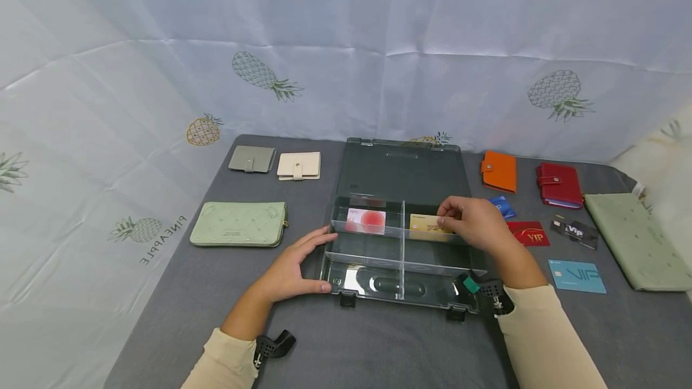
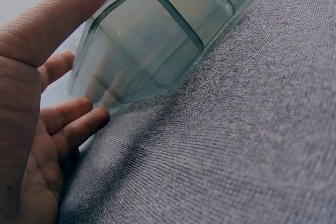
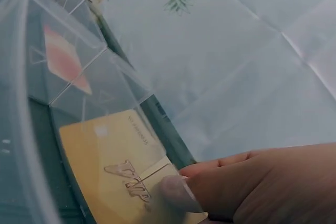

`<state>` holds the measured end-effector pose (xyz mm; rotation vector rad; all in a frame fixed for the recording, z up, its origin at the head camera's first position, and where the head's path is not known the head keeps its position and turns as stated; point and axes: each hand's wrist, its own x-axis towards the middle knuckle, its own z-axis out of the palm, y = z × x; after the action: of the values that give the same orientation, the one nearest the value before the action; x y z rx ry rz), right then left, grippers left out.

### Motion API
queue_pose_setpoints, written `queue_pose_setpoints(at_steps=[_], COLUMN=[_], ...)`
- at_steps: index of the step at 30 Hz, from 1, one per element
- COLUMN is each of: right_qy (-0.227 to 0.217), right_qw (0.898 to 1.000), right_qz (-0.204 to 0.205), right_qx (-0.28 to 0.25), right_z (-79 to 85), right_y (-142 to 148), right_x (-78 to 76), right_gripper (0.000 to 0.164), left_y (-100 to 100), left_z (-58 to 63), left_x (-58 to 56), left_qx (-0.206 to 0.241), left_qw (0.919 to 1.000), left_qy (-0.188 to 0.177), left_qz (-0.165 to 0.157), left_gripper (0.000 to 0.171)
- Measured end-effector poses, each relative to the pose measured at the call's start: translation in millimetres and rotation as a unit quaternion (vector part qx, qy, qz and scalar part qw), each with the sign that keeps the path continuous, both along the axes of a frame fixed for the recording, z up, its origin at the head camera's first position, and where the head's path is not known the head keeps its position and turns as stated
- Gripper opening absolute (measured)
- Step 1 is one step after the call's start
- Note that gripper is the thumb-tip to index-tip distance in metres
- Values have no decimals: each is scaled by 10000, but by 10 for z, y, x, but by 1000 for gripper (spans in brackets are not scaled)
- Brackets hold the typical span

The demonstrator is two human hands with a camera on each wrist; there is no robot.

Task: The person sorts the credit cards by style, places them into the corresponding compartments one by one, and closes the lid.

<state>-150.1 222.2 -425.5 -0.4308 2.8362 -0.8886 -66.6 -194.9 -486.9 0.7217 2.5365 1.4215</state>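
Note:
In the head view a dark translucent plastic box point(image 1: 373, 249) with clear dividers lies on the table, its lid folded back. My right hand point(image 1: 476, 224) pinches a gold VIP card point(image 1: 424, 226) at its right end, in the back right compartment. The right wrist view shows the thumb point(image 3: 178, 190) on the face of that gold card point(image 3: 107, 166). A white card with a red circle point(image 1: 357, 221) stands in the back left compartment. My left hand point(image 1: 294, 269) rests against the box's left side, thumb and fingers spread and fairly straight; the left wrist view shows them touching the wall.
Right of the box lie a blue card point(image 1: 503, 207), a red card point(image 1: 528, 234), a black card point(image 1: 574, 231), a light blue card point(image 1: 576, 276), an orange holder point(image 1: 498, 171), a red holder point(image 1: 559, 185) and a green case point(image 1: 638, 242). Left are grey point(image 1: 252, 158), cream point(image 1: 299, 165) and green point(image 1: 238, 224) wallets.

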Motion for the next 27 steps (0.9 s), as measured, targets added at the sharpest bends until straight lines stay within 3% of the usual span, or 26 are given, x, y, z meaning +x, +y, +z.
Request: queue_pose_setpoints(at_steps=[6,10,16,21,27], right_qy=[311,382,593,941,1015], right_qw=[9992,9988,9979,9942,9892], right_qz=[51,151,209,-70,-572], right_qx=[227,253,-119,-522,-887], right_z=[-47,-44,-34,-24,-27], right_y=[11,39,126,238,488], right_x=[13,45,127,240,449], right_gripper=[4,11,21,21,25], left_y=[2,2,3,1,-6], left_z=[-2,-5,-7,-9,-2], left_x=[2,0,-7,-12,-9], left_qx=[-6,-1,25,3,-16], left_qw=[10000,10000,10000,10000,10000], left_qy=[-1,37,18,15,-21], left_qz=[7,6,-7,-11,-7], left_gripper=[91,92,92,92,92])
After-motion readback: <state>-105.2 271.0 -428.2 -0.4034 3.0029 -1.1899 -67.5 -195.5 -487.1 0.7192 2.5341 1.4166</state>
